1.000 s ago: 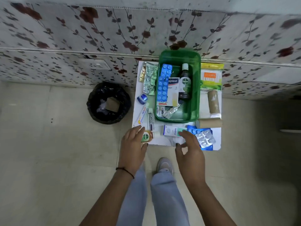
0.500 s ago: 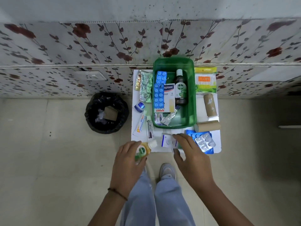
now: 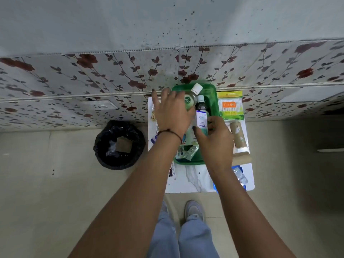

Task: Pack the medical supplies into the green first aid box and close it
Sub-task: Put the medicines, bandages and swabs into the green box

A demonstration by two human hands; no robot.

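Here both hands are over the green first aid box, which stands open on a white board on the floor, close against the flowered wall; the left hand has its fingers wrapped around a small Dettol bottle with a white cap, and it holds the bottle tilted above the far end of the box, the cap pointing to the wall; the right hand pinches a slim white and green carton between the thumb and the other fingers, and the carton stands lengthwise over the middle of the box. Just behind the carton a dark bottle lies inside the box; at the near end of the box some foil strips are visible under the left wrist, which wears a dark thread band. To the right of the box, on the board, lies a green and yellow pack of cotton buds; below it are two brown bandage rolls, one beside the other end; near the right forearm a blister pack lies on something blue. A black bin stands on the floor at the left of the board, well apart from the box.
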